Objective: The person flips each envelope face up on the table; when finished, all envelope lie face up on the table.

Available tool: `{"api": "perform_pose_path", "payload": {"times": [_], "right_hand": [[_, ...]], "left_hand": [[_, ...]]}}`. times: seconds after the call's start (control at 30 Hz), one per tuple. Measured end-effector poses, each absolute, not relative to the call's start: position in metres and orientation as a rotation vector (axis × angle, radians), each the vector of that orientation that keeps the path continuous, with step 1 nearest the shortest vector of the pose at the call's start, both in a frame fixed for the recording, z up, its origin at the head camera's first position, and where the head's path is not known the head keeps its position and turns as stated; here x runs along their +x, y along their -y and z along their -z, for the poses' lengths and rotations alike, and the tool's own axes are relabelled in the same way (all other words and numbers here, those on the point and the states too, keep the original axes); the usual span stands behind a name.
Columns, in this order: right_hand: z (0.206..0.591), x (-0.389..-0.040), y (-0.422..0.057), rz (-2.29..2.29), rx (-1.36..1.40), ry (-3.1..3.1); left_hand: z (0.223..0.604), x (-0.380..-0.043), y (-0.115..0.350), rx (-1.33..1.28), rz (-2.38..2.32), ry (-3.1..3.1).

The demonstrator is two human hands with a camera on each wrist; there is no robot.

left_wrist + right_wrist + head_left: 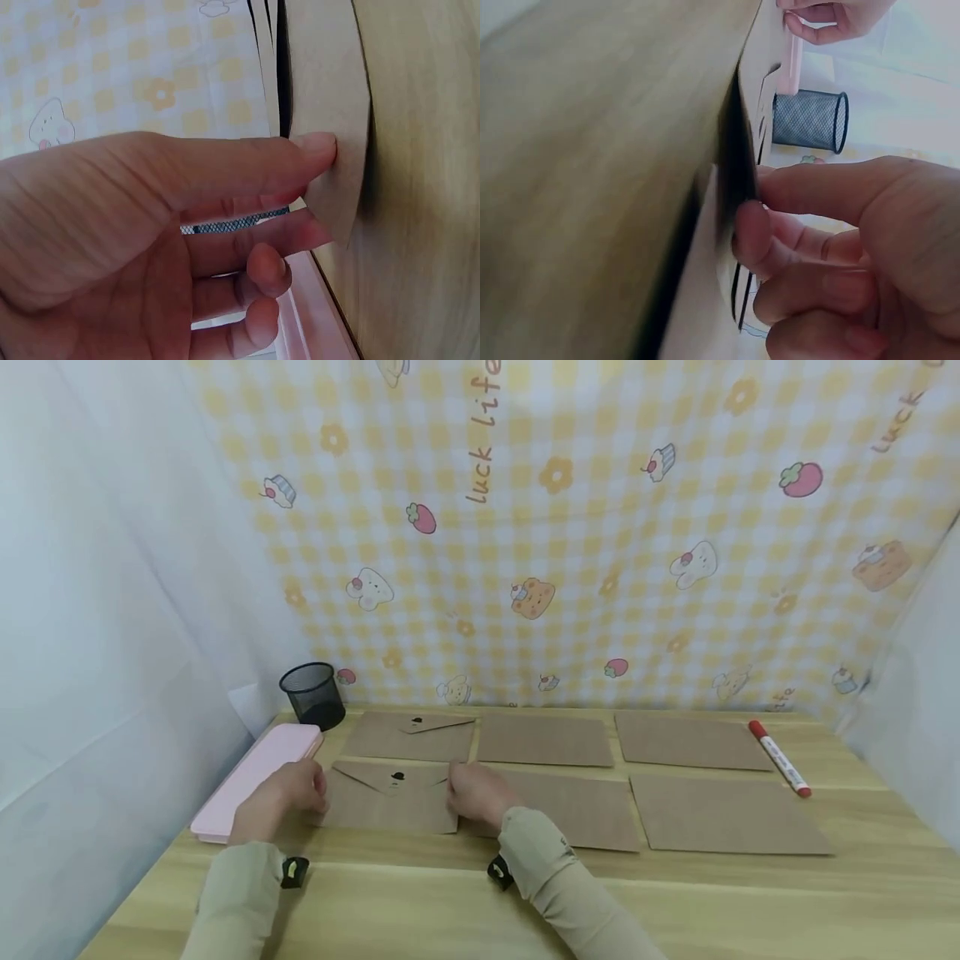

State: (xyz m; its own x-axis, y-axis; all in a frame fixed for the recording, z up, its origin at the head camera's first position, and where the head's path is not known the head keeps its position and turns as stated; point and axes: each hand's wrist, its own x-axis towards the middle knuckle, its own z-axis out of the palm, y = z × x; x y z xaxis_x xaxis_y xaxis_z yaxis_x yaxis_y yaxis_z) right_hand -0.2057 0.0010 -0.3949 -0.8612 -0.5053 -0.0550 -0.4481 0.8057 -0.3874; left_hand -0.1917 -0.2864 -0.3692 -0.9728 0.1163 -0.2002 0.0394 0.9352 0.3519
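Note:
A brown envelope (393,812) with a small black hat print lies flap side up at the front left, slightly lifted off the table. My left hand (279,795) pinches its left edge; in the left wrist view the thumb presses on the envelope (330,90) and the index finger sits at its other face. The right hand (480,793) pinches the opposite edge between thumb and index finger, with the other fingers curled, as the right wrist view shows. Under and beside that hand lies another brown envelope (570,810), partly covered by the hand and sleeve.
Behind, in a row, are an envelope with its flap up (408,739) and two plain brown ones (543,741) (690,742). One more envelope (727,817) lies front right, near a red-and-white marker (780,760). A pink case (258,777) and black mesh pen cup (315,697) stand left.

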Motion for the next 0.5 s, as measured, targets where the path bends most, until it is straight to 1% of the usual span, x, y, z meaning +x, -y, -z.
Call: {"api": "perform_pose_path", "payload": {"times": [0.27,0.5], "right_hand": [[0.405,-0.195,0.009,0.525,-0.657,-2.859],[0.415,-0.180,0.016,0.542,-0.637,-2.918]], "left_hand": [[0.382,-0.179,0.279,-0.086,-0.350,-2.981],[0.394,-0.168,0.284,-0.143,-0.306,-2.994]]}}
